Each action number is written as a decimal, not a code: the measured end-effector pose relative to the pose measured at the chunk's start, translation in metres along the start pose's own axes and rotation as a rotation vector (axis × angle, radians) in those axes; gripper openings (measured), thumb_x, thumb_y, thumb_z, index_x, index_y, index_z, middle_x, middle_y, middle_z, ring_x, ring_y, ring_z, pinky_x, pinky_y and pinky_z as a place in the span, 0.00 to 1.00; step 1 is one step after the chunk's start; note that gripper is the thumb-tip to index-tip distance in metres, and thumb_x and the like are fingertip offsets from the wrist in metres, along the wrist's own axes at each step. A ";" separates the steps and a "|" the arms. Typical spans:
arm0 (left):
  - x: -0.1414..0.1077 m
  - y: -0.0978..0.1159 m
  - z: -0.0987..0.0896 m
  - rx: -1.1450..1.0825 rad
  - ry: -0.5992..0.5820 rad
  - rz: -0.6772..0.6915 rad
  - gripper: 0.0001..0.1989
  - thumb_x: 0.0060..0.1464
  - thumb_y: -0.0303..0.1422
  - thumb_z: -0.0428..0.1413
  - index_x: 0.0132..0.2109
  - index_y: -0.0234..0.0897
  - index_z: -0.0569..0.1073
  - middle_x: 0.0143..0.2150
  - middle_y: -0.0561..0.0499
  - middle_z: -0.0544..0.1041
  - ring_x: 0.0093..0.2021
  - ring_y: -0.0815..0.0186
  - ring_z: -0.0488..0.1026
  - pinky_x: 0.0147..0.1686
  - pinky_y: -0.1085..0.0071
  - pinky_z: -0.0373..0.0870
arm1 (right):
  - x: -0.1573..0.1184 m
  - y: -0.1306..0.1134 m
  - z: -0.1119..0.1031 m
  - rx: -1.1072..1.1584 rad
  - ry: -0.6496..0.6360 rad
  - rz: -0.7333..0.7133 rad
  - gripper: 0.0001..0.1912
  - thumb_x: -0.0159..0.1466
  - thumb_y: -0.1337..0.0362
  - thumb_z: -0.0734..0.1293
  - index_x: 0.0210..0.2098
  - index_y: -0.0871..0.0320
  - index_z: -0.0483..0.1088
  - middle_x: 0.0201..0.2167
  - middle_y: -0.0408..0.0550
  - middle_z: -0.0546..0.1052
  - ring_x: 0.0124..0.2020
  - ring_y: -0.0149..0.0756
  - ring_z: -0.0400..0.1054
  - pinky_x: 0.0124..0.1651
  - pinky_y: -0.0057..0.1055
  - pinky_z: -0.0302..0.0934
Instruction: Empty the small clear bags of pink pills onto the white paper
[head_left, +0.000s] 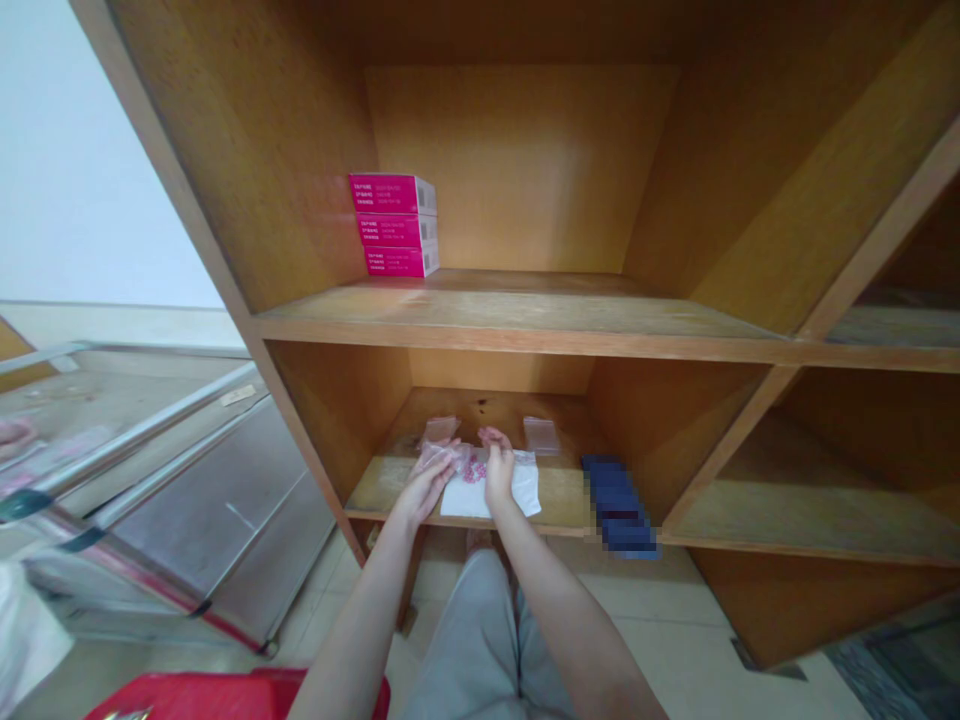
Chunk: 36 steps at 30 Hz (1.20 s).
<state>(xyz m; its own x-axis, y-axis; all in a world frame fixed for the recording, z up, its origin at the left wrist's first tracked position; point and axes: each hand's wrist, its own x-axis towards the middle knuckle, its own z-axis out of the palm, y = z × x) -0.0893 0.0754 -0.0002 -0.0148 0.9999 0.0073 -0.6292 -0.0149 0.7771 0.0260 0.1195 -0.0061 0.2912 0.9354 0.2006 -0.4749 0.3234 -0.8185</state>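
Note:
On the lower shelf, a white sheet point(491, 497) lies near the front edge, with several small pink pieces point(474, 470) on it. My left hand point(431, 482) is at the sheet's left side, its fingers closed on a clear plastic bag point(444, 457). Just right of the pink pieces is my right hand point(499, 468), resting at the sheet with fingers slightly curled and apart; nothing shows in it. Behind my left hand lies another clear bag point(441, 427), and a flat clear bag point(541, 435) lies behind the sheet to the right.
Three pink boxes point(395, 230) are stacked on the upper shelf. A dark blue object point(619, 505), partly pixelated, overhangs the lower shelf's front edge at right. A metal-framed cart point(217, 500) stands left. Something red point(202, 695) is at the bottom left.

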 end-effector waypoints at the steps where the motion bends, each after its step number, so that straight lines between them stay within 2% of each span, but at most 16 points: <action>1: 0.000 0.000 0.000 -0.005 -0.003 -0.003 0.19 0.45 0.22 0.57 0.46 0.35 0.67 0.52 0.43 0.69 0.51 0.62 0.67 0.48 0.69 0.64 | -0.001 -0.004 0.002 -0.018 0.001 -0.031 0.08 0.52 0.62 0.60 0.30 0.58 0.64 0.33 0.47 0.73 0.37 0.33 0.67 0.46 0.35 0.59; 5: -0.001 0.002 0.001 -0.012 -0.019 -0.004 0.19 0.45 0.22 0.57 0.47 0.35 0.67 0.53 0.43 0.68 0.52 0.61 0.65 0.49 0.68 0.64 | -0.008 -0.017 0.006 -0.143 0.037 -0.051 0.06 0.50 0.63 0.62 0.28 0.57 0.61 0.28 0.43 0.69 0.32 0.31 0.66 0.40 0.31 0.60; 10: -0.001 0.003 0.001 -0.013 -0.009 0.001 0.19 0.46 0.23 0.56 0.48 0.36 0.67 0.53 0.44 0.68 0.52 0.62 0.66 0.50 0.67 0.64 | -0.026 -0.024 0.008 -0.250 -0.026 0.165 0.10 0.50 0.59 0.65 0.26 0.57 0.60 0.22 0.40 0.67 0.23 0.30 0.63 0.26 0.26 0.59; 15: -0.003 0.004 0.002 -0.010 -0.053 0.017 0.21 0.46 0.23 0.56 0.49 0.37 0.66 0.54 0.45 0.67 0.53 0.61 0.65 0.52 0.66 0.61 | -0.039 -0.025 0.012 -0.188 -0.096 0.304 0.16 0.47 0.57 0.67 0.30 0.57 0.59 0.21 0.40 0.70 0.21 0.30 0.65 0.22 0.25 0.58; 20: -0.005 0.004 0.003 -0.026 -0.121 0.001 0.22 0.48 0.24 0.55 0.52 0.36 0.64 0.54 0.42 0.67 0.54 0.61 0.64 0.54 0.64 0.59 | -0.037 -0.021 0.010 -0.104 -0.099 0.220 0.17 0.46 0.64 0.68 0.32 0.56 0.58 0.22 0.39 0.70 0.21 0.29 0.65 0.23 0.25 0.59; 24: -0.003 0.002 0.001 -0.052 -0.108 -0.044 0.20 0.49 0.25 0.54 0.50 0.35 0.65 0.53 0.42 0.68 0.53 0.62 0.65 0.55 0.63 0.57 | -0.032 -0.022 0.005 -0.114 -0.076 0.166 0.17 0.47 0.65 0.68 0.34 0.55 0.58 0.23 0.39 0.70 0.23 0.29 0.65 0.23 0.24 0.59; 28: -0.003 0.002 -0.002 -0.034 -0.112 -0.064 0.21 0.47 0.22 0.55 0.50 0.36 0.65 0.51 0.45 0.70 0.51 0.63 0.67 0.55 0.63 0.59 | -0.026 -0.022 0.000 -0.119 -0.053 0.101 0.16 0.47 0.67 0.67 0.34 0.56 0.59 0.25 0.41 0.69 0.27 0.29 0.66 0.29 0.26 0.61; 33: -0.005 0.005 -0.001 -0.023 -0.113 -0.106 0.24 0.46 0.20 0.55 0.52 0.35 0.63 0.51 0.42 0.70 0.51 0.63 0.67 0.54 0.64 0.60 | -0.019 -0.020 -0.005 -0.123 -0.040 0.073 0.14 0.47 0.67 0.67 0.34 0.58 0.61 0.26 0.41 0.69 0.27 0.29 0.65 0.33 0.28 0.60; 36: -0.006 0.007 0.002 -0.033 -0.115 -0.106 0.22 0.48 0.23 0.55 0.51 0.34 0.64 0.52 0.41 0.69 0.51 0.60 0.67 0.53 0.63 0.61 | -0.016 -0.021 -0.007 -0.142 -0.035 0.059 0.14 0.47 0.69 0.66 0.34 0.58 0.62 0.26 0.42 0.69 0.28 0.30 0.65 0.34 0.29 0.60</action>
<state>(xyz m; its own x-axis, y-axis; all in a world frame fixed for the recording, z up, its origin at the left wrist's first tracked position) -0.0922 0.0691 0.0063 0.1406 0.9901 -0.0003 -0.6476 0.0922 0.7564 0.0373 0.0965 0.0035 0.2364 0.9573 0.1664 -0.3671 0.2465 -0.8969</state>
